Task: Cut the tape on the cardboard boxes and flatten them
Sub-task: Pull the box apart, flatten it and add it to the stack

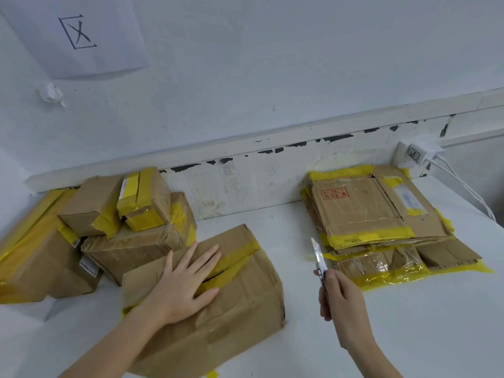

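Left hand (182, 282) lies flat, fingers straight, on the taped box (207, 301); at 3 o'clock, right hand (341, 298) grips a knife (318, 257).

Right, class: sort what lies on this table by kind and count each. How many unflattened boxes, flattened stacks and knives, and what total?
Unflattened boxes: 6, one under the left hand, five piled behind
Flattened stack: 1
Knife, in the right hand: 1
Total: 8

A white surface (381, 336) meets a white wall (245, 64); a paper sheet (79, 34) with a black character hangs there; a charger (416, 155) sits plugged in, trailing white cables (463, 184).
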A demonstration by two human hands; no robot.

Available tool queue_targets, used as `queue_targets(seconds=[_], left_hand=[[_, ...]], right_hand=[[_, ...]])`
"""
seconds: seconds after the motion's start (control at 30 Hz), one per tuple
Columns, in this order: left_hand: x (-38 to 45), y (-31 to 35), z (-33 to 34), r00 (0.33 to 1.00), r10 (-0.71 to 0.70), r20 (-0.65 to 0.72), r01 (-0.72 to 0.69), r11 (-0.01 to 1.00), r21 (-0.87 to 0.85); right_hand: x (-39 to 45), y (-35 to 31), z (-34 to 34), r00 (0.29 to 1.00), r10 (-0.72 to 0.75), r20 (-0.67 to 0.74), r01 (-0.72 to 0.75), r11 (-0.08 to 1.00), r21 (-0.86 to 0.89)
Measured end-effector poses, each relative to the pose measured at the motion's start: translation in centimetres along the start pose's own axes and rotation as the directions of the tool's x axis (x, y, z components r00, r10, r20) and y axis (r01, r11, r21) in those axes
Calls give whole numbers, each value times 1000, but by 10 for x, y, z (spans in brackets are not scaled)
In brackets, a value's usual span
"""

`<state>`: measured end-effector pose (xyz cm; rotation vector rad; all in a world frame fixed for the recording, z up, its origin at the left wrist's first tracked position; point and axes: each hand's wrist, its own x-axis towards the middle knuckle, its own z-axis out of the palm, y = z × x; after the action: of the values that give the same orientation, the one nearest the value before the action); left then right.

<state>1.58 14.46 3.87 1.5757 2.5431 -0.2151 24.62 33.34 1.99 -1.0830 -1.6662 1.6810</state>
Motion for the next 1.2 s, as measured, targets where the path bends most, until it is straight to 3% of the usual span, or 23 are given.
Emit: queue_targets(seconds=[0.13, 0.23, 0.37, 0.63, 0.93, 1.2], left_hand=[[-10, -23, -5, 969, 239, -57, -238, 971, 33], [-18, -22, -6, 951, 275, -140, -277, 961, 1], [-13, -10, -7, 985, 72, -157, -103, 974, -201], [-10, 4, 8, 965, -226, -134, 208, 969, -133], [-7, 4, 10, 961, -268, -69, 262, 961, -87], [-7, 6, 10, 959, -276, -64, 270, 959, -90]], right_hand=[[8, -4, 9, 977, -38, 211, 99, 953, -286], [11, -9, 18, 935, -51, 350, 236, 827, -510], [13, -18, 29, 919, -19, 395, 291, 708, -644], [18, -24, 34, 914, -18, 406, 339, 587, -736], [10, -30, 40, 893, -56, 446, 442, 292, -848], [-8, -18, 31, 888, -1, 460, 444, 264, -856]])
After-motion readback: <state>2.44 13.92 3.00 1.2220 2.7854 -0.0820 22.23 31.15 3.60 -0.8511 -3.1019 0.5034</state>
